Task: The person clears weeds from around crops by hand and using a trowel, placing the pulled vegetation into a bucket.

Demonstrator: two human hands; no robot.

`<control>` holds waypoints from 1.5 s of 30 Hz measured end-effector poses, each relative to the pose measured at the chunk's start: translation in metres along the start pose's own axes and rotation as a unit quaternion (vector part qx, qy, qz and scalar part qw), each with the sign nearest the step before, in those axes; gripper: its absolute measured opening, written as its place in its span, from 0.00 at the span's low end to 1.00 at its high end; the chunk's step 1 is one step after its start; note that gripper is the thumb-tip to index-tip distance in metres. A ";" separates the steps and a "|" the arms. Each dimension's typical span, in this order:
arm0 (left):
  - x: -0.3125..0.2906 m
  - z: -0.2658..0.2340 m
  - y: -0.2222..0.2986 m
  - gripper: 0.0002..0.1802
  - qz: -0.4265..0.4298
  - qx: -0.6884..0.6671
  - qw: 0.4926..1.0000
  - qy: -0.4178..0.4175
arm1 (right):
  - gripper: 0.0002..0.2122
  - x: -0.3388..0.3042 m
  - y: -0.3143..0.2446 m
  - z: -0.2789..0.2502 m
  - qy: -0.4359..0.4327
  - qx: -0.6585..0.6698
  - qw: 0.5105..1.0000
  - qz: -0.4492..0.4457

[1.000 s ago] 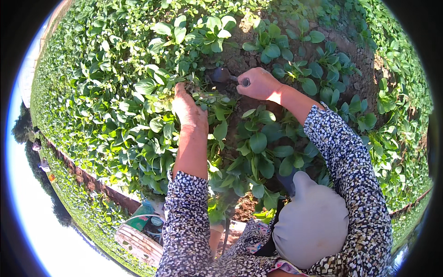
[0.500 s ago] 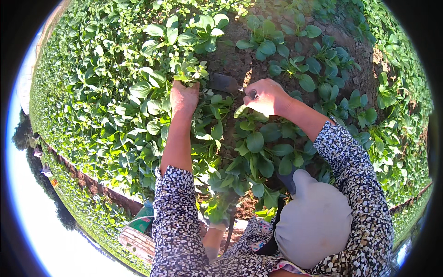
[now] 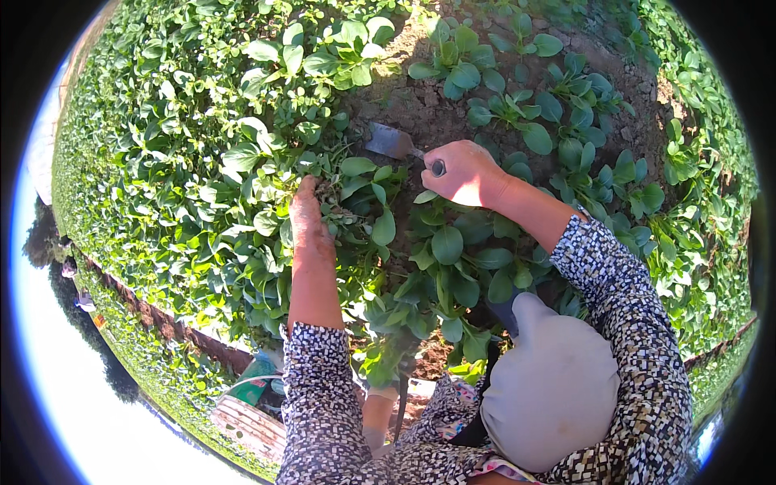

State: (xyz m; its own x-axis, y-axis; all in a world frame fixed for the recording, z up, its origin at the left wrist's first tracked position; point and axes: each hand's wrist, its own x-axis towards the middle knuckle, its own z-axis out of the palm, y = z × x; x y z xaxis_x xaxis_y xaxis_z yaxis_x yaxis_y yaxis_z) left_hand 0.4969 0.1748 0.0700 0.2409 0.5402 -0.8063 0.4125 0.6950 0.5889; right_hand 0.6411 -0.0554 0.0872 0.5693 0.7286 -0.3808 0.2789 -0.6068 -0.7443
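My right hand point(image 3: 462, 172) is closed around the handle of a small flat-bladed trowel point(image 3: 392, 141); the round handle end shows at the fist. The metal blade points left, low over bare brown soil. My left hand point(image 3: 311, 217) is beside it at the edge of the dense greenery, closed on a clump of weeds point(image 3: 330, 192) with soil-coloured bits among the stems. Its fingers are partly hidden by leaves. Broad-leaved green plants point(image 3: 449, 246) grow just below and between my hands.
More leafy plants point(image 3: 537, 137) stand in the soil point(image 3: 622, 101) at the upper right. Thick greenery point(image 3: 178, 186) covers the left. A green bucket point(image 3: 252, 381) is at the lower left by a pale slatted thing point(image 3: 250, 428). A smooth pale grey rounded thing point(image 3: 550, 388) fills the lower right.
My left hand has drawn down toward me and slightly left, with the weeds in it. The trowel blade now shows more fully in the light; my right hand has barely shifted.
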 end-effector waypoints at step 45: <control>-0.049 0.038 -0.033 0.22 0.342 0.557 0.751 -0.094 | 0.12 0.034 -0.003 -0.015 -0.027 0.017 0.998 -0.063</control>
State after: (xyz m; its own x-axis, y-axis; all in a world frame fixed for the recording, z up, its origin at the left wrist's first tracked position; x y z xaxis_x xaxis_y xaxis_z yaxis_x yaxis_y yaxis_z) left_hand 0.5051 0.1080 0.0879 0.8078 0.4404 -0.3919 0.5895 -0.5989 0.5421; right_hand 0.6718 -0.0333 0.0849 0.4894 0.8148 -0.3108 0.3184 -0.4988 -0.8061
